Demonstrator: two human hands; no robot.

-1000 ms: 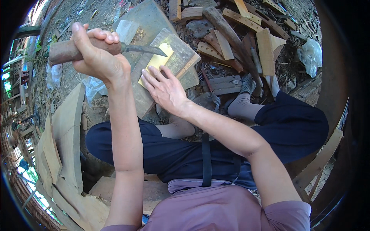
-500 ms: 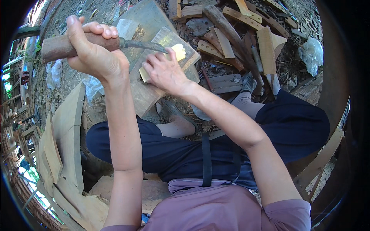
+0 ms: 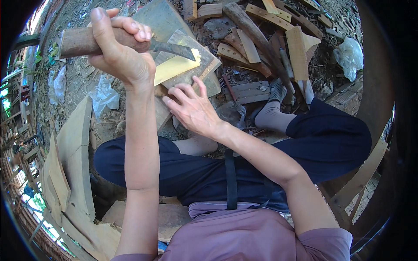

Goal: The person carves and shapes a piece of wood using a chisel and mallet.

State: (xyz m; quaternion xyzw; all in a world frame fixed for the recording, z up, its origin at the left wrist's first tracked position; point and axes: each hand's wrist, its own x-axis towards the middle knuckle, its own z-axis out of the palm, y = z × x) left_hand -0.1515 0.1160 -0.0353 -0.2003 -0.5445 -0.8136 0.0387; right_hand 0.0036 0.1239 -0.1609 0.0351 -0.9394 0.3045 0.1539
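Note:
My left hand (image 3: 122,58) is wrapped around the thick, round wooden handle of a knife (image 3: 77,42). Its dark blade points right, and the tip lies over or against the right end of a pale yellow strip of wood (image 3: 175,68); I cannot tell whether they touch. The strip rests on a worn wooden block (image 3: 210,74), and its far left end is hidden behind my left wrist. Nearer to me, my right hand (image 3: 196,111) hovers just off the strip with fingers spread and slightly bent, holding nothing.
Flat boards (image 3: 72,148) lean at my left. Ahead to the right lies a heap of wood scraps, with drilled wooden bars (image 3: 270,16), a long dark stick (image 3: 257,35) and an upright pale offcut (image 3: 298,54). Crumpled clear plastic bags (image 3: 349,58) lie on the littered ground.
My right hand has let go of the yellow strip and drawn back toward me, fingers spreading. My left hand, with the knife, has moved right and slightly up in the picture.

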